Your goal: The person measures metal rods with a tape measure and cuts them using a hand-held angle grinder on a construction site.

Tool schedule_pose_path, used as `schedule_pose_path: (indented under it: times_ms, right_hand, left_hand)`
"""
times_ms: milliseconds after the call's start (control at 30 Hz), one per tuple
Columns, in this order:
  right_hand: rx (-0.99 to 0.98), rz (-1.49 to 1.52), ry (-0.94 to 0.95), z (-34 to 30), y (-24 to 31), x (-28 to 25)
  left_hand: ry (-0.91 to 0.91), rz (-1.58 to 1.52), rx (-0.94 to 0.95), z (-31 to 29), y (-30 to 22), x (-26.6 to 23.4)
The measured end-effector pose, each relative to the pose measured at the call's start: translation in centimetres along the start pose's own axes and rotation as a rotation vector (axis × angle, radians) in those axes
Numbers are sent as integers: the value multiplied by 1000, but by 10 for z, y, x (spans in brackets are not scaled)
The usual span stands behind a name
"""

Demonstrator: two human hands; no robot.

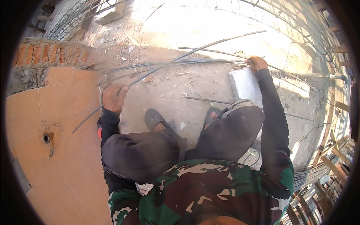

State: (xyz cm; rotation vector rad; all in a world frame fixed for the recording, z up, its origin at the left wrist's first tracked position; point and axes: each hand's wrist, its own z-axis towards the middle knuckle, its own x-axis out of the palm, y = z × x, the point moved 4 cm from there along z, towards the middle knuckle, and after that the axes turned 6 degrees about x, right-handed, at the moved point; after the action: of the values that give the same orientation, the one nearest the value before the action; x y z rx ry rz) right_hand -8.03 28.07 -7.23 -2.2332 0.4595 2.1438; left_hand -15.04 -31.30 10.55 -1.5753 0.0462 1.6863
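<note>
On the left, my left hand (114,97) is closed round a long, thin steel rod (152,72), which slants up across the ground to the far right. The rod's near end sticks out below that hand, over the tiles. My right hand (258,63) is stretched forward on the right, its fingers curled on another thin rod (213,51) at the end of a loose bundle of steel rods (198,61). Just how many rods lie under those fingers is hidden. A pale concrete block (244,85) stands beside my right wrist.
A short rod (208,99) lies before my sandalled feet. Orange tiles (88,120) and a broken brick edge (52,54) border the left. Tied rebar cages (77,17) stand at the far left and far right (296,17). Wooden sticks (335,161) crowd the right rim.
</note>
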Motion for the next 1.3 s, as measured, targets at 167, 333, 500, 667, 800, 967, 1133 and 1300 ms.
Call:
schedule_pose_path:
  times_ms: [167, 333, 500, 667, 800, 967, 1133, 1300]
  right_hand:
    - [-217, 58, -150, -41, 38, -32]
    - [-298, 136, -81, -46, 110, -11]
    - [-399, 227, -25, -13, 204, 11]
    - [-402, 245, 171, 23, 301, 37]
    - [-432, 260, 193, 40, 356, 47]
    - [-525, 333, 253, 45, 365, 61]
    - [-591, 253, 343, 8, 323, 74]
    - [-390, 236, 123, -35, 223, 50]
  left_hand:
    - [-79, -151, -58, 12, 28, 7]
    - [-105, -92, -53, 37, 32, -16]
    - [-163, -32, -81, 22, 39, -58]
    - [-208, -45, -213, -20, 23, -95]
    - [-238, -27, -229, -42, 20, -114]
    - [-235, 109, -176, -35, 10, -107]
    - [-181, 67, -97, -37, 25, -72]
    - [-100, 6, 38, -34, 26, -34]
